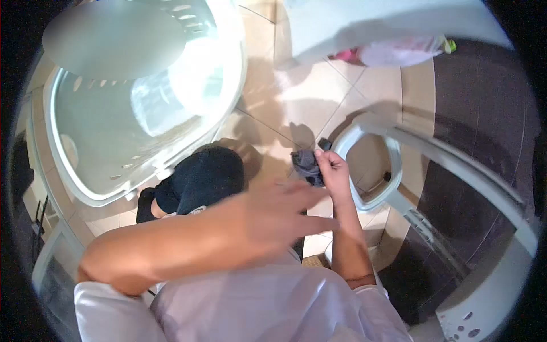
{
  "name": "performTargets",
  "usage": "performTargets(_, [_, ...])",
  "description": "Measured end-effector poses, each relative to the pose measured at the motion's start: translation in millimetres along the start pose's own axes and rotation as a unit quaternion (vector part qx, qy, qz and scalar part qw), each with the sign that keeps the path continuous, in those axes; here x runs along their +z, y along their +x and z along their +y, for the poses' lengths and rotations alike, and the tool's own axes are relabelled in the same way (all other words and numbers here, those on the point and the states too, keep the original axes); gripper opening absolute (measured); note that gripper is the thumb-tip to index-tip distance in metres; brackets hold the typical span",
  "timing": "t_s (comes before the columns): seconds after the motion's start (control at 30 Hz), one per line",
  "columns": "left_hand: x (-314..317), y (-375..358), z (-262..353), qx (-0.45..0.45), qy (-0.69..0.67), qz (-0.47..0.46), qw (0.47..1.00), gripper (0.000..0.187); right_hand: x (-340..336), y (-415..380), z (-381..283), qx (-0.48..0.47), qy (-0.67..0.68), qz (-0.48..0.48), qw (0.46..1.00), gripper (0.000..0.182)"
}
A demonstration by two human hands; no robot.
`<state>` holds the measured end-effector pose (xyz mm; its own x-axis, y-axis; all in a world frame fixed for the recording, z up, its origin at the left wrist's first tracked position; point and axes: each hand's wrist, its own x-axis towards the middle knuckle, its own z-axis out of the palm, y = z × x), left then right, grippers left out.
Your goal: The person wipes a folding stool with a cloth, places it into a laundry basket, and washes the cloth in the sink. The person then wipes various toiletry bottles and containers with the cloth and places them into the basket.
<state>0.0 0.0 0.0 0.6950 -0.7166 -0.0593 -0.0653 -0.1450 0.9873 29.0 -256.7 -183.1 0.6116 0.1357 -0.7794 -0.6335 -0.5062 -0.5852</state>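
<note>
My right hand pinches a small crumpled dark grey cloth between thumb and fingers, held over the tiled floor. A small black piece shows just above the fingertips. My left hand crosses in front of my body, smeared by motion, with its fingers spread and nothing in them. In this view its fingertips overlap my right wrist and forearm.
A large white laundry basket with slotted sides stands at upper left, partly behind a blurred oval patch. On the right is a light grey oval ring beside a long curved bar. A white and pink cloth lies at upper right.
</note>
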Motion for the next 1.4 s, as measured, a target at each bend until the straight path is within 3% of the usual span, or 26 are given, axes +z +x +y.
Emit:
performTargets(0.07, [-16.3,-31.1,1.7,-0.096,0.111,0.093,0.985,0.045,-3.8,-5.3,-25.5,-0.108,-0.070,-0.005,0.992,0.033])
performTargets(0.1, [-71.5,-81.7,48.4,-0.180,0.154,0.118,0.964,0.040,30.7,-30.3,-78.8,-0.106,-0.061,-0.027,0.992,0.033])
performTargets(0.13, [-87.3,-117.1,38.4,-0.219,0.144,0.229,0.938,0.044,30.9,-35.3,-102.7,-0.131,-0.060,-0.040,0.989,0.034])
performTargets(0.17, [-106.5,-148.6,34.5,-0.266,0.281,0.300,0.872,0.053,35.1,-39.1,-123.1,-0.155,-0.053,-0.058,0.985,0.036])
performTargets(0.2, [-128.2,-173.7,53.8,-0.351,0.326,0.360,0.801,0.045,43.2,-32.4,-138.3,-0.210,-0.012,-0.099,0.973,0.040])
performTargets(0.27, [-163.7,-247.2,33.9,-0.449,0.342,0.428,0.706,0.043,52.8,-38.6,-181.1,-0.228,0.003,-0.094,0.969,0.041])
performTargets(0.33, [-172.6,-305.7,16.5,-0.481,0.417,0.440,0.634,0.052,58.9,-31.4,-213.1,-0.253,0.012,-0.070,0.965,0.048])
performTargets(0.37, [-166.8,-335.4,-7.5,-0.481,0.360,0.471,0.646,0.059,67.6,-34.7,-232.1,-0.250,0.006,-0.075,0.965,0.048])
performTargets(0.4, [-162.2,-353.8,-28.5,-0.479,0.308,0.500,0.653,0.067,77.6,-39.8,-256.5,-0.214,-0.117,-0.059,0.968,0.053])
performTargets(0.43, [-153.5,-354.4,-51.4,-0.510,0.181,0.525,0.657,0.067,94.0,-38.0,-275.3,-0.170,-0.248,-0.035,0.953,0.059])
performTargets(0.47, [-139.4,-342.0,-54.2,-0.534,0.062,0.543,0.646,0.066,100.4,-33.1,-278.0,-0.222,-0.334,-0.032,0.916,0.065])
performTargets(0.5, [-131.1,-333.9,-58.9,-0.560,0.000,0.536,0.631,0.060,106.7,-29.5,-282.7,-0.177,-0.403,-0.012,0.898,0.062])
performTargets(0.53, [-125.2,-325.4,-61.3,-0.585,-0.059,0.526,0.615,0.053,108.0,-27.0,-284.0,-0.177,-0.390,-0.016,0.903,0.059])
performTargets(0.6, [-118.0,-306.6,-59.2,-0.511,-0.154,0.624,0.570,0.042,108.2,-23.1,-279.6,-0.172,-0.377,-0.026,0.910,0.056])
performTargets(0.7, [-109.3,-304.4,-59.9,-0.515,-0.049,0.641,0.567,0.037,112.2,-19.5,-270.5,-0.214,-0.329,-0.042,0.919,0.051])
performTargets(0.87, [-110.2,-294.0,-59.6,-0.487,0.021,0.672,0.557,0.038,110.5,-22.7,-271.8,-0.188,-0.264,-0.030,0.945,0.048])
performTargets(0.97, [-117.5,-287.0,-49.2,-0.452,0.006,0.695,0.559,0.041,109.4,-4.1,-252.9,-0.230,-0.190,-0.050,0.953,0.049])
performTargets(1.03, [-119.0,-281.8,-39.4,-0.391,-0.133,0.713,0.566,0.044,113.6,-3.7,-245.6,-0.248,-0.144,-0.037,0.957,0.047])
performTargets(1.1, [-115.5,-283.6,-33.4,-0.372,-0.106,0.697,0.604,0.043,107.7,-18.9,-230.6,-0.221,-0.129,-0.041,0.966,0.044])
performTargets(1.17, [-109.8,-286.0,-25.5,-0.340,-0.123,0.710,0.605,0.043,100.6,-53.3,-207.5,-0.210,-0.073,-0.015,0.975,0.043])
performTargets(1.27, [-110.5,-296.9,-13.7,-0.356,-0.106,0.641,0.672,0.040,101.6,-105.0,-146.2,-0.223,0.007,0.049,0.974,0.040])
performTargets(1.33, [-118.8,-319.5,-9.0,-0.318,0.041,0.574,0.753,0.035,127.5,-137.6,-101.6,-0.233,0.065,0.093,0.966,0.036])
performTargets(1.4, [-123.9,-319.9,23.2,-0.296,0.074,0.573,0.761,0.032,141.5,-158.7,-96.3,-0.232,0.124,0.094,0.960,0.035])
